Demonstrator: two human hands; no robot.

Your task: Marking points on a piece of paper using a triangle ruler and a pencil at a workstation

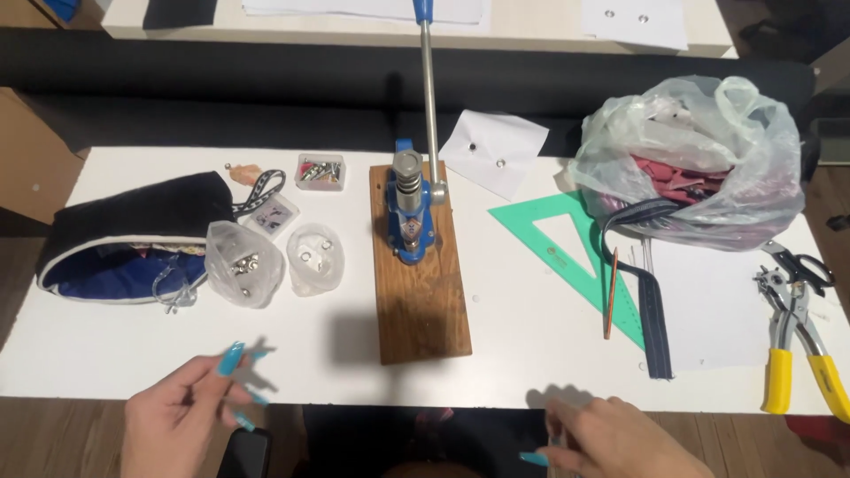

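Neither grip holds anything: left hand [181, 416], right hand [620, 440].

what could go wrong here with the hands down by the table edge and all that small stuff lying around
1. The two small open bags of metal fittings sit loose near the left hand; a brush might tip them and scatter the pieces.
2. The press's long lever stands upright; a reach past it might knock it.
3. The yellow-handled punch pliers lie close to the table's right edge and might slide off.
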